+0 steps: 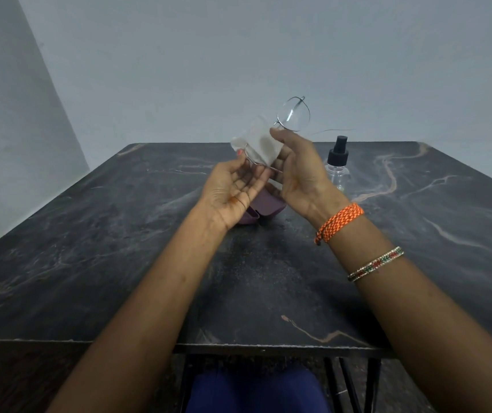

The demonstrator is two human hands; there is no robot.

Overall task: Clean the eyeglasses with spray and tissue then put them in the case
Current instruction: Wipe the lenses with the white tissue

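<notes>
Both hands are raised above the dark marbled worktop (417, 234), meeting near its far middle. The right hand (301, 171) holds the wire-rimmed eyeglasses (294, 114) up in the air, its thumb and fingers (277, 135) pinched on the frame near the bridge, so that one round lens stands clear above the hand against the pale wall, tilted, while a thin temple arm trails off to the right. The other lens is covered by a white tissue (261, 141), which is wrapped over that side of the frame and reaches down to the left. The left hand (233, 189) is turned palm up just below and beside it, its fingers half curled, with the fingertips (240, 152) touching the lower left edge of the tissue; whether they grip the lens through the paper or only press on it cannot be told. Below the two hands, partly hidden by them, a mauve eyeglass case (264, 208) lies open on the worktop. To the right of the right hand stands a small clear spray bottle (338, 168) with a black pump top, upright on the worktop, apart from the hand and the case. The right forearm wears an orange braided wristband (340, 222) at the wrist and, further up, a thin patterned bangle (376, 263). At the bottom edge, under the worktop, dark blue cloth (256, 391) over the person's lap shows.
</notes>
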